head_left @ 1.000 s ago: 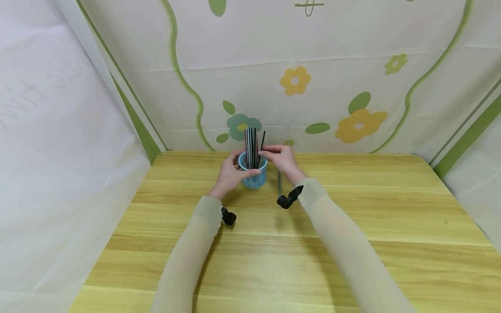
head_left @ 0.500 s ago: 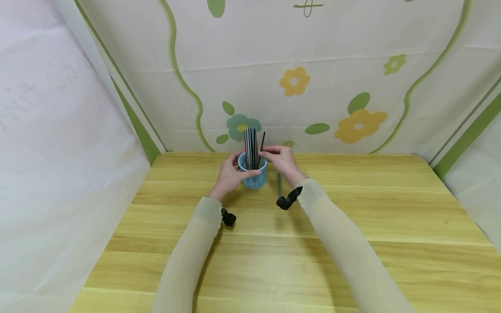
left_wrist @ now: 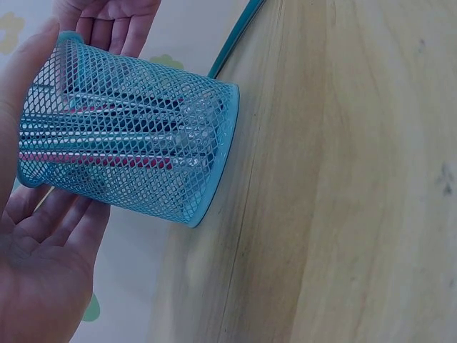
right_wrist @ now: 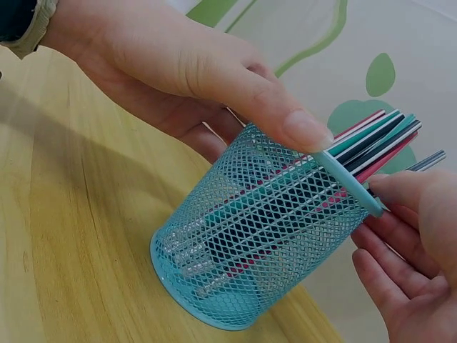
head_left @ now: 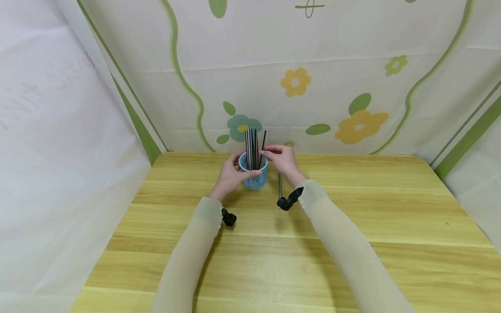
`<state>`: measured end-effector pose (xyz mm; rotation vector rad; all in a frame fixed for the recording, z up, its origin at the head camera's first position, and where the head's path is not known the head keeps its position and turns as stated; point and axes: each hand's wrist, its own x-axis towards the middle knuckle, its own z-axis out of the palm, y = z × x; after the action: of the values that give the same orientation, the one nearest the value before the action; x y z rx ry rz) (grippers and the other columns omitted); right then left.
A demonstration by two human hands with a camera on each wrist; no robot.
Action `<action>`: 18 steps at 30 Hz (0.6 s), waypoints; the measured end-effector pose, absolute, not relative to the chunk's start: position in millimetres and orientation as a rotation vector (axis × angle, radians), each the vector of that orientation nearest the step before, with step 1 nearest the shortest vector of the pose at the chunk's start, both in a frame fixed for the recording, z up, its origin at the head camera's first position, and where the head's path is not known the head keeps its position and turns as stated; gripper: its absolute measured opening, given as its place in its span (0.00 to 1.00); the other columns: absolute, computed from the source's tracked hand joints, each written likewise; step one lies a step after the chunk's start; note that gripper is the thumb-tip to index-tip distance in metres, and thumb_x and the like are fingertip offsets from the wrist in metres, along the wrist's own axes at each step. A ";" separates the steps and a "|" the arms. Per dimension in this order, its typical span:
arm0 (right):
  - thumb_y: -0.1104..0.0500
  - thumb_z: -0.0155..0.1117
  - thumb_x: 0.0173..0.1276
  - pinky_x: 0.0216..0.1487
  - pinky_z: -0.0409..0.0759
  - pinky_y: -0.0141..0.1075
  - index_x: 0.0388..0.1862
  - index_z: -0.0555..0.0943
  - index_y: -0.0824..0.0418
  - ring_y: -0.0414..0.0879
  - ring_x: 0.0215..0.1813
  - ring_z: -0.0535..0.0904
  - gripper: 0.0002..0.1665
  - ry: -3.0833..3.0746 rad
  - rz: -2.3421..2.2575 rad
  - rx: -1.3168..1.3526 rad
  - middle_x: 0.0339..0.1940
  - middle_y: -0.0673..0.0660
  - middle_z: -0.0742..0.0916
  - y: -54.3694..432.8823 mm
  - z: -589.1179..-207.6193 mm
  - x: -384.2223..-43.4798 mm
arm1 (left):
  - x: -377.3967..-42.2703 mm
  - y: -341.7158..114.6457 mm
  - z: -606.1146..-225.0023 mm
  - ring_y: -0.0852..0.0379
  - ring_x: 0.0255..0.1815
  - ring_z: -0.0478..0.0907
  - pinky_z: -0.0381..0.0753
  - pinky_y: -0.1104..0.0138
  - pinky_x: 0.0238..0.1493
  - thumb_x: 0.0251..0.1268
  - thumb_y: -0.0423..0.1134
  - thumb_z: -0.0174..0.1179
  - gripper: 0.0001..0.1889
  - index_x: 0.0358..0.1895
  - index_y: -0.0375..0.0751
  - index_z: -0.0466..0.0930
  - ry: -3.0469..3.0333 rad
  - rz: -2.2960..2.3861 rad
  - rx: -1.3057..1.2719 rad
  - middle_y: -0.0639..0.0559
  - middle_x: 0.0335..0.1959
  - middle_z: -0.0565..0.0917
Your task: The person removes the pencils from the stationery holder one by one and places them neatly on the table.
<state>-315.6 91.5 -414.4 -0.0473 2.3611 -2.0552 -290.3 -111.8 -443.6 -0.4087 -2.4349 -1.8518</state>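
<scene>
A light-blue mesh pen cup stands upright on the table near its back edge. My left hand holds the cup from the left, thumb across its near side close to the rim. Several thin striped pencils stand in the cup, in black, white, teal and red, their clear glittery ends down near the bottom. At the cup's right side, my right hand pinches a dark pencil that leans apart from the bundle. Its lower end is inside the cup.
Another pencil, greenish, lies on the wooden table just right of the cup, partly under my right wrist. Behind the table hangs a white cloth with printed flowers. A white cloth wall borders the left side.
</scene>
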 end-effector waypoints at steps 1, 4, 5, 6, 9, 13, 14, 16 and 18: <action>0.54 0.73 0.70 0.63 0.78 0.50 0.56 0.86 0.62 0.50 0.54 0.84 0.19 2.361 -2.064 -0.043 0.56 0.58 0.86 91.5 -414.6 -315.8 | -290.4 -111.9 -443.7 0.51 0.59 0.78 0.79 0.56 0.60 0.50 0.49 0.81 0.46 0.73 0.44 0.68 -2.435 -1.852 -0.409 0.49 0.63 0.76; 0.54 0.73 0.70 0.62 0.78 0.50 0.56 0.86 0.61 0.49 0.53 0.84 0.20 2.361 -2.091 -0.032 0.55 0.57 0.86 91.6 -414.7 -315.8 | -290.8 -111.7 -444.3 0.51 0.59 0.78 0.79 0.57 0.60 0.50 0.50 0.81 0.46 0.73 0.45 0.68 -2.438 -1.843 -0.407 0.50 0.63 0.76; 0.54 0.73 0.70 0.61 0.79 0.49 0.56 0.86 0.61 0.49 0.53 0.84 0.20 2.361 -2.099 -0.030 0.55 0.57 0.86 91.6 -414.8 -315.9 | -291.1 -111.6 -444.4 0.51 0.59 0.78 0.79 0.57 0.60 0.50 0.50 0.82 0.46 0.73 0.45 0.68 -2.441 -1.839 -0.406 0.50 0.63 0.76; 0.54 0.73 0.70 0.61 0.79 0.48 0.56 0.86 0.61 0.49 0.53 0.84 0.19 2.360 -2.106 -0.028 0.54 0.57 0.86 91.6 -414.7 -315.9 | -291.0 -111.6 -444.3 0.51 0.59 0.78 0.79 0.57 0.60 0.50 0.50 0.81 0.46 0.73 0.45 0.68 -2.443 -1.837 -0.405 0.50 0.63 0.77; 0.54 0.73 0.70 0.58 0.81 0.44 0.56 0.87 0.60 0.48 0.52 0.84 0.19 2.364 -2.119 -0.015 0.53 0.55 0.86 91.7 -414.7 -316.3 | -290.8 -111.6 -444.1 0.51 0.59 0.78 0.79 0.57 0.60 0.50 0.49 0.81 0.46 0.73 0.45 0.68 -2.448 -1.832 -0.401 0.50 0.63 0.76; 0.54 0.73 0.70 0.55 0.82 0.40 0.55 0.87 0.60 0.48 0.52 0.84 0.18 2.371 -2.130 -0.008 0.53 0.55 0.87 91.9 -414.1 -316.5 | -291.0 -112.1 -444.4 0.50 0.59 0.78 0.78 0.56 0.60 0.51 0.49 0.81 0.45 0.73 0.45 0.68 -2.450 -1.836 -0.402 0.50 0.63 0.76; 0.54 0.73 0.70 0.54 0.82 0.40 0.55 0.87 0.60 0.48 0.52 0.84 0.18 2.368 -2.135 -0.007 0.53 0.55 0.87 91.9 -413.9 -316.5 | -290.9 -112.1 -444.4 0.50 0.60 0.78 0.78 0.55 0.61 0.51 0.49 0.81 0.45 0.73 0.45 0.68 -2.450 -1.838 -0.401 0.49 0.63 0.76; 0.54 0.73 0.70 0.54 0.83 0.39 0.55 0.87 0.60 0.48 0.52 0.84 0.18 2.363 -2.143 -0.008 0.52 0.55 0.87 91.7 -413.2 -316.3 | -290.4 -112.3 -444.3 0.49 0.60 0.77 0.78 0.55 0.61 0.52 0.48 0.81 0.45 0.73 0.44 0.68 -2.447 -1.848 -0.402 0.48 0.63 0.76; 0.54 0.73 0.70 0.53 0.83 0.38 0.55 0.87 0.60 0.48 0.52 0.84 0.18 2.355 -2.151 -0.007 0.52 0.56 0.87 91.6 -412.6 -315.9 | -289.9 -112.5 -444.3 0.48 0.60 0.77 0.78 0.54 0.61 0.52 0.47 0.81 0.45 0.73 0.44 0.68 -2.445 -1.856 -0.404 0.47 0.64 0.76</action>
<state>-315.9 91.6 -412.6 -0.0067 2.3546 -2.1508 -289.9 -112.5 -444.3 -0.4041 -2.4445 -1.8562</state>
